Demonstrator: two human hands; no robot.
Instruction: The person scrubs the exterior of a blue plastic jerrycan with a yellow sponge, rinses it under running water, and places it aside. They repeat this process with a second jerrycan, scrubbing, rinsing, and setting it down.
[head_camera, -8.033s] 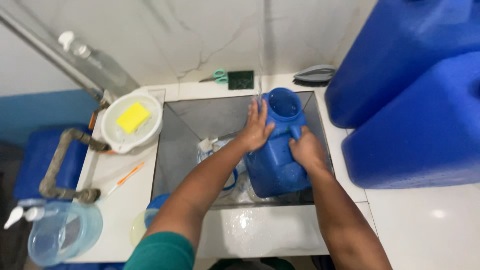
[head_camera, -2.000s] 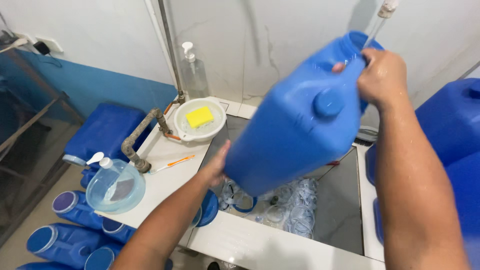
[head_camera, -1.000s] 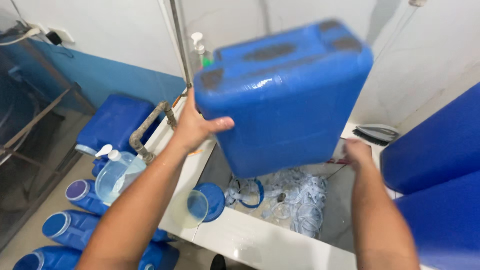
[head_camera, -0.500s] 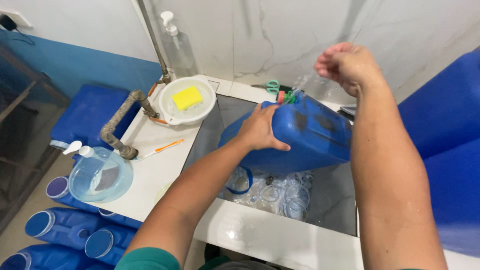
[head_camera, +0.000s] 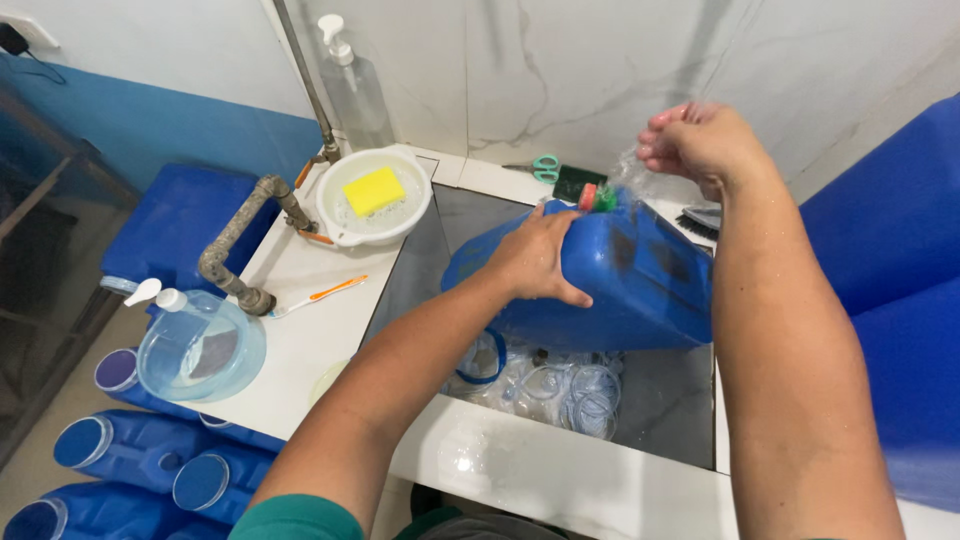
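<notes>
Fingers (head_camera: 540, 262) of the left hand (head_camera: 535, 255) spread flat on the upper face of a blue jerrycan (head_camera: 600, 285), pressing it rather than closing round anything. Jerrycan lies on its side, tilted, in the sink (head_camera: 660, 400) at centre frame, its red-and-green spout (head_camera: 597, 197) pointing to the upper right. Right hand (head_camera: 700, 145) hovers just above the spout, upper right of frame, fingers loosely curled, holding nothing; water splashes between hand and spout. Clear plastic rings and caps (head_camera: 570, 385) lie on the sink floor under the jerrycan. On the counter (head_camera: 300, 330) left of centre: white bowl (head_camera: 375, 195) with a yellow sponge (head_camera: 373, 190), orange-handled brush (head_camera: 320, 295), clear pump bottle (head_camera: 355, 85) against the wall. Scissors (head_camera: 535, 165) rest behind the sink. More blue containers (head_camera: 890, 250) stand at right edge.
</notes>
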